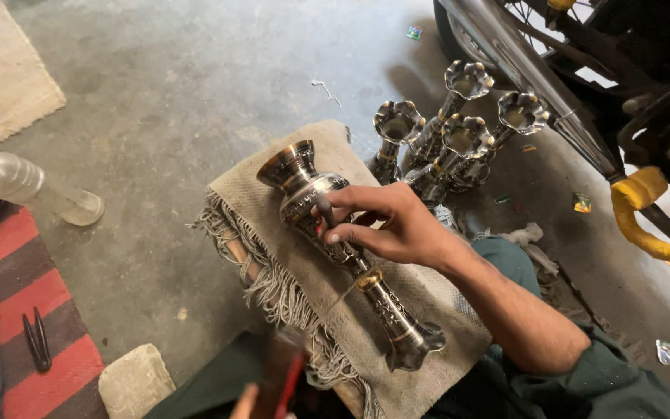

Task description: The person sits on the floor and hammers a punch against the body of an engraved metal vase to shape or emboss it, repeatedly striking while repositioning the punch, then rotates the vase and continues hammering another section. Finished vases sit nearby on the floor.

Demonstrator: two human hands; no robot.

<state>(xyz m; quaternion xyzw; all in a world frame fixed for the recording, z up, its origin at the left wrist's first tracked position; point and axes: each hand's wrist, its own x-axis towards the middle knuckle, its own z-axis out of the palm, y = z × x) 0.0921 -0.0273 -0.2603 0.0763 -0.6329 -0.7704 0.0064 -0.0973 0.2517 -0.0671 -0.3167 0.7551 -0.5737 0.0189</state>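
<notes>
Resting on a fringed beige cloth (257, 202) over the concrete floor (164, 101), an engraved metal vase (327, 225) lay tilted. Right hand (389, 225) fingers (350, 198) gripped its middle. Left hand (246, 403) was barely visible, its grip unclear. Four similar vases (451, 132) stood beside the cloth's far edge.

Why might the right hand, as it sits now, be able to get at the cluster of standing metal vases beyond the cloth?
Probably yes: the right hand rests on the lying vase, and the standing vases are just beyond it across the cloth edge, with nothing visible between.
</notes>
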